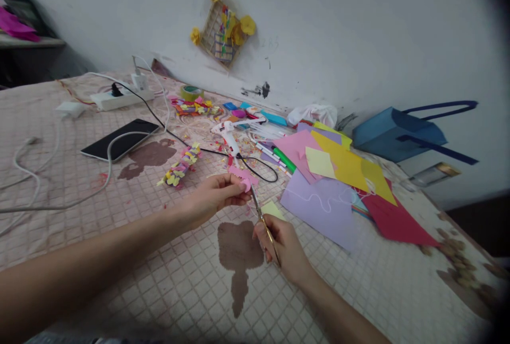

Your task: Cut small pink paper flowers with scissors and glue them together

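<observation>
My left hand pinches a small pink paper piece above the patterned bed cover. My right hand is closed round the handles of a small pair of scissors, whose blades point up at the pink piece and touch its lower edge. A small yellow-green paper scrap lies on the cover just right of the blades. Both hands hover near the middle of the view.
Coloured paper sheets lie to the right, with markers and a glue gun behind. A paper-flower strip, a phone, a power strip with cables and a blue bag surround them.
</observation>
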Tool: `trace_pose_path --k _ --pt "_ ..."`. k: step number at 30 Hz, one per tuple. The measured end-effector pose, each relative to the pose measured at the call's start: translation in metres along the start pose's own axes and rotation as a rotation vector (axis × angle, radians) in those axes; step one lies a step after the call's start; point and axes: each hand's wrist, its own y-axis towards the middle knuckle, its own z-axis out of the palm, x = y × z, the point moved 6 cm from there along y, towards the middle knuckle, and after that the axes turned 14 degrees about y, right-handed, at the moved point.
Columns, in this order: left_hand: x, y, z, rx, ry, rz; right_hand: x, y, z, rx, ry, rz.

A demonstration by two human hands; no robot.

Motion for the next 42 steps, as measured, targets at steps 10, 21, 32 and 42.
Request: trace_pose_path --k 10,21,32,42 --pt "0.0016 0.0014 -0.0023 -0.008 -0.007 -0.001 0.0002 0.0008 -0.0011 -0.010 0.002 0.003" --pt "0.0021 0.0021 -0.0041 -0.027 -0.010 -0.015 -0.0036 0.0008 -0.0017 -0.002 -0.029 0.002" --pt "0.0013 0.0022 -0.0044 -0.019 0.025 0.002 -0.0009 -0.0002 -0.0007 0.001 -0.039 -0.011" --pt "0.0003 0.0023 -0.0040 0.010 0.074 0.012 0.0005 0.0000 -0.0009 0.021 0.010 0.005"
